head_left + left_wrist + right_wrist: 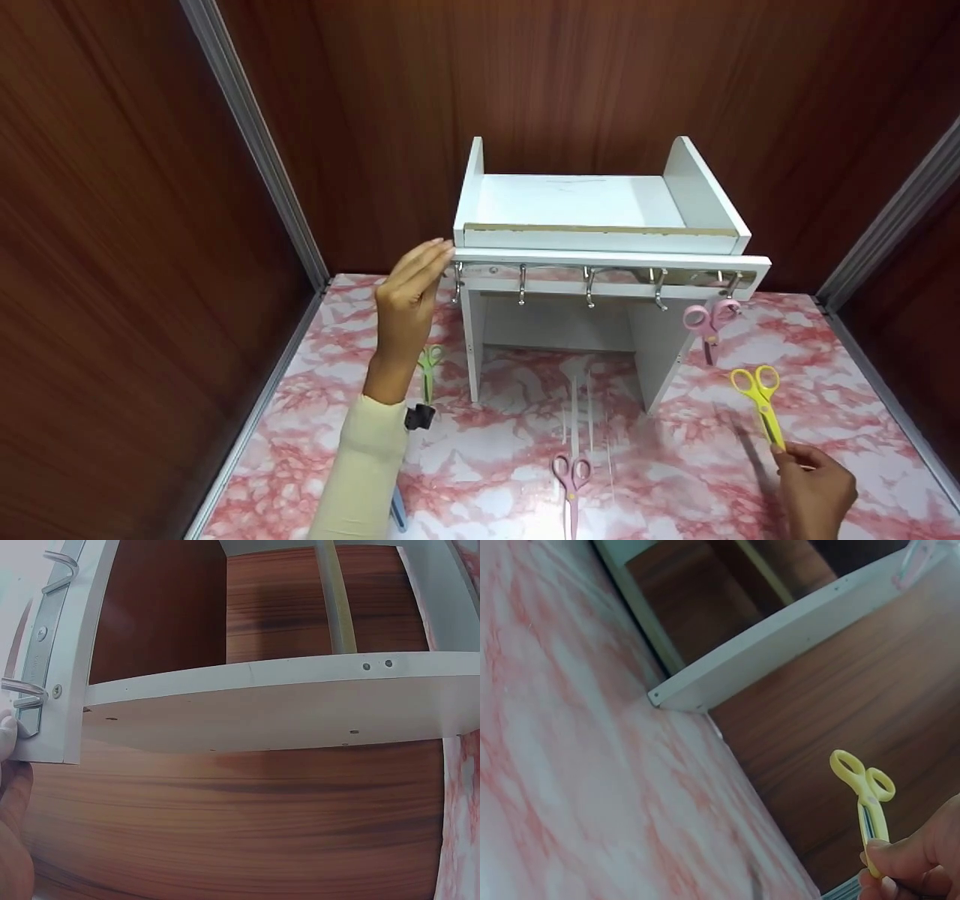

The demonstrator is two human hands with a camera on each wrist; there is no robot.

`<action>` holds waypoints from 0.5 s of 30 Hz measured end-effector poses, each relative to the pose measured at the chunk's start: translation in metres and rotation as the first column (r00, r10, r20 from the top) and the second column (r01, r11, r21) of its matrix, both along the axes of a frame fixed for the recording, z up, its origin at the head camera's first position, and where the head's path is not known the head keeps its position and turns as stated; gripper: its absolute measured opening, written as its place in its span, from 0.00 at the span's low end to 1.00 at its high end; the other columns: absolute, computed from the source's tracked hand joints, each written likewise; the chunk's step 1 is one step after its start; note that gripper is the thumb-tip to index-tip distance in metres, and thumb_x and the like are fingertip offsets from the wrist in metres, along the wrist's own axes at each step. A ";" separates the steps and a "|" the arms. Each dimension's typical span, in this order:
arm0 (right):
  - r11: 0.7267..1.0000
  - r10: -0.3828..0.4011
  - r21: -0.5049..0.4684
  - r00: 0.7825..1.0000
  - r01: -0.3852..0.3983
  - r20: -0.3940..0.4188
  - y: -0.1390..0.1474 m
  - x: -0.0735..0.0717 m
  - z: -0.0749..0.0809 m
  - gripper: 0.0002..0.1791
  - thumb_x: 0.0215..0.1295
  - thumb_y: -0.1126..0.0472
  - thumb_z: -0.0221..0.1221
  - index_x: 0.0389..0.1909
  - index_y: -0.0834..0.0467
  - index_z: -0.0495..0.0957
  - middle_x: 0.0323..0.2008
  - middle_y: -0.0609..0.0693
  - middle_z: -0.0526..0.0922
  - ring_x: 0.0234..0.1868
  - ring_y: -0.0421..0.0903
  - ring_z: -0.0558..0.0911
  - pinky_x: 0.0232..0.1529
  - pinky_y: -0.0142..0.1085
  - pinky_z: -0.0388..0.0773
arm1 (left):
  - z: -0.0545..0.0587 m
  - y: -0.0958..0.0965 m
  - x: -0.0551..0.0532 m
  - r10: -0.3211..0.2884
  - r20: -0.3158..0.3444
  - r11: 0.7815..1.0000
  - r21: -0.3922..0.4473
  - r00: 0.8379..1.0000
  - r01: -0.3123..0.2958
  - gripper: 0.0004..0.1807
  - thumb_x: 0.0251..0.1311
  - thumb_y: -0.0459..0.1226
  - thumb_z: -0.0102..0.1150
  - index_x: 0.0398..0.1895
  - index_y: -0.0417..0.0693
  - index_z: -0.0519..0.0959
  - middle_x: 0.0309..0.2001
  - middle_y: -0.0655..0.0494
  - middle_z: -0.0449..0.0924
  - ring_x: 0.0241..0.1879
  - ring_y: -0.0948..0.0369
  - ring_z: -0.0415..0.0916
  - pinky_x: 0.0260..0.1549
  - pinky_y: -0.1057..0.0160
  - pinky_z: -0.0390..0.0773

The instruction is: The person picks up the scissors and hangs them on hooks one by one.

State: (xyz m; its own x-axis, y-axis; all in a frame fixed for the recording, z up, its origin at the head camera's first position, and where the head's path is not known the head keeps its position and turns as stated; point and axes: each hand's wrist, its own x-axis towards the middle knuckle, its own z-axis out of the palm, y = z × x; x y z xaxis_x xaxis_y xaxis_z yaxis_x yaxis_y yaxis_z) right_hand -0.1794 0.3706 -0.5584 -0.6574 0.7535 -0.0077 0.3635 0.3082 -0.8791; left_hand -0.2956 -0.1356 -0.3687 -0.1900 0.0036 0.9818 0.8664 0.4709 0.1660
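Note:
My right hand pinches yellow scissors by the blade end, handles upward, in front of the shelf's right side. In the right wrist view the thumb and fingers close on the blades. With nearly straight fingers, my left hand touches the left end of a white hook rail on a white shelf unit. The left wrist view shows part of that hand at the rail's end, beside a metal hook. Pink scissors hang from the rightmost hook.
Mauve-pink scissors lie on the marbled table in front of the shelf. Green scissors lie to its left. A blue object is partly covered by the left sleeve. Brown wood-grain panels enclose the table.

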 end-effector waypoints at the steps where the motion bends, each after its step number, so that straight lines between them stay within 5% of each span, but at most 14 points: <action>1: 1.000 0.003 -0.002 1.000 -0.003 -0.006 -0.001 0.001 0.001 0.16 0.57 0.58 0.65 0.42 0.65 0.82 0.14 0.28 0.73 0.15 0.30 0.74 0.15 0.25 0.69 | 0.000 0.000 0.000 0.002 0.001 1.000 0.000 1.000 -0.002 0.14 0.55 0.24 0.60 0.45 0.41 0.84 0.47 0.51 0.82 0.51 0.53 0.77 0.52 0.60 0.77; 15: 1.000 0.001 -0.011 0.999 -0.002 -0.044 -0.008 0.011 0.018 0.17 0.56 0.57 0.66 0.42 0.64 0.82 0.15 0.29 0.74 0.16 0.31 0.75 0.14 0.26 0.71 | 0.001 -0.001 0.001 0.019 0.010 1.000 -0.018 1.000 -0.019 0.13 0.57 0.26 0.60 0.46 0.41 0.83 0.48 0.50 0.82 0.51 0.54 0.77 0.53 0.60 0.77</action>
State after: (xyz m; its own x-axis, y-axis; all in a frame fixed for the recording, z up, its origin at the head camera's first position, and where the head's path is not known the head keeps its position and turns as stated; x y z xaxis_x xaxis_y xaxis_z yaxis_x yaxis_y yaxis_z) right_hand -0.1680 0.3626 -0.5399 -0.6583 0.7526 0.0125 0.3243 0.2986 -0.8976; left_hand -0.2943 -0.1368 -0.3682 -0.2004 0.0176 0.9796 0.8558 0.4899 0.1663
